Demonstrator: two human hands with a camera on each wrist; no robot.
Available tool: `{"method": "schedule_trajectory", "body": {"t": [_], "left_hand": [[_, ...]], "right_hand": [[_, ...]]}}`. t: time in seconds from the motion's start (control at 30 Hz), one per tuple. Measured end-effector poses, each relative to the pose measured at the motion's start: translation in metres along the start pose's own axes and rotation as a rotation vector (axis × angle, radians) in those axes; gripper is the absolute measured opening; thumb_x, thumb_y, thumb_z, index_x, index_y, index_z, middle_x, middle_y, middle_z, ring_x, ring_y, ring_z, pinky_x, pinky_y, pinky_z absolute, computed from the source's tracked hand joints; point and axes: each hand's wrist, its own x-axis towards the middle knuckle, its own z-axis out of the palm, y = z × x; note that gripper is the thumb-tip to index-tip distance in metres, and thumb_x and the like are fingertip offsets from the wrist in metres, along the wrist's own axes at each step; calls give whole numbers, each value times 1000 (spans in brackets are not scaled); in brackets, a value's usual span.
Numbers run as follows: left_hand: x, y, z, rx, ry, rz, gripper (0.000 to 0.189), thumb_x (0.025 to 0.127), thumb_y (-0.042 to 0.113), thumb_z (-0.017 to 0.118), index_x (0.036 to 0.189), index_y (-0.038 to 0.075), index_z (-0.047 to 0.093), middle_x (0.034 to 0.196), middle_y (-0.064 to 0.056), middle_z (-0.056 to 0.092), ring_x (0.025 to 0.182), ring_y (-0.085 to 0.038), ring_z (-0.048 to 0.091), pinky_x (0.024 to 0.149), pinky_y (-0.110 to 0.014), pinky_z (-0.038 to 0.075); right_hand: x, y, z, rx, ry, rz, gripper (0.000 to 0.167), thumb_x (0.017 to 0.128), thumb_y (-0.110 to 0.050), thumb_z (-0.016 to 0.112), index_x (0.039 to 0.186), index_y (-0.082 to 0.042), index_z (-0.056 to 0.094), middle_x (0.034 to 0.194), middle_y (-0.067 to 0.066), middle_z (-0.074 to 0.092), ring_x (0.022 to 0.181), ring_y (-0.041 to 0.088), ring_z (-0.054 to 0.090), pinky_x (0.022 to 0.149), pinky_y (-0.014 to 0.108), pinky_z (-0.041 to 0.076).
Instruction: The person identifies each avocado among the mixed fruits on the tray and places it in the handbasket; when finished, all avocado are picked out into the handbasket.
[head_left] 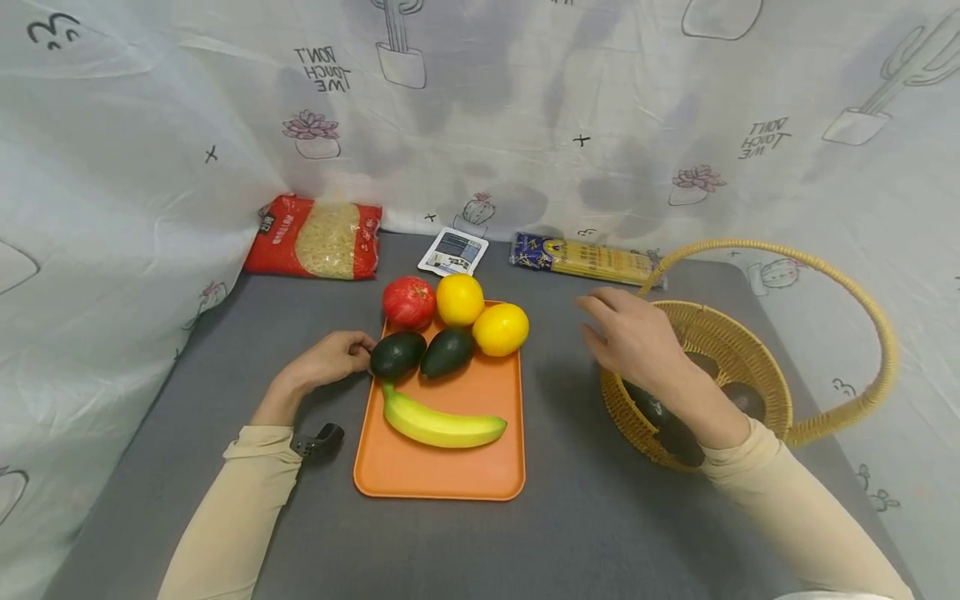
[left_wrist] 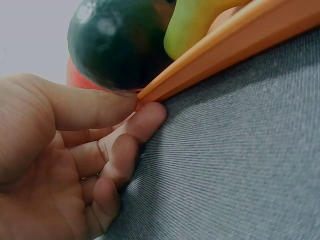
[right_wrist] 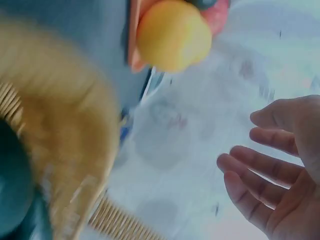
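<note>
Grey tabletop, left hand at tray edge

Wicker basket, blurred and cut off in right wrist view; dark contents, possibly avocados, partly behind right forearm.

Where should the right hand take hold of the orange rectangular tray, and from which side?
Probably the right rim of the tray, on the near side of the rightmost round yellow fruit, coming from the right, thumb over, fingers under: that raised edge is bare there and roughly faces the left hand, which pinches the left rim.
</note>
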Motion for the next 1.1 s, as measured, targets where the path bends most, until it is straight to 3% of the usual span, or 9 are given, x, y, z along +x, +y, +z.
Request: {"method": "schedule_trajectory", "body": {"t": [0.13,0.37,0.53,0.97,1.1], "left_hand": [[-1,0,0,4,-6,-9,27,86,5,55,110,-7,61,85,-10,65,77,-16,54,74,-29,43],[-3,2,-1,9,-6,-8,28,85,4,55,110,-7,61,85,-11,65,77,-16,54,74,-29,43],[-3,4,-1,4,-9,-3,27,85,4,55,110,-7,61,85,-11,64,77,-17,53,73,-29,43],[-1,2,0,-22,-16,-9,28,86,4,55,110,-7,61,87,-12,66,78,-16,55,73,-27,43],[-1,1,0,-32,-14,-12,27,85,3,55,110,-7,61,85,-11,65,77,-16,54,74,-28,43]], "right_hand": [[16,-21,16,21,-3,-75,37,81,-11,74,117,-4,65,113,15,65,97,31,65,78,43,55],[39,-63,51,12,-102,-143,50,81,-19,76,128,-11,60,126,15,61,113,31,60,89,46,52],[51,-86,72,4,-138,-200,48,84,-17,69,130,-13,57,131,12,58,120,28,57,93,44,51],[53,-107,109,-10,-262,-263,45,93,-19,63,137,-15,55,145,9,53,137,27,47,112,44,39],[53,-108,112,-13,-243,-269,41,94,-12,61,135,-16,57,140,7,55,133,25,48,109,41,42]]}}
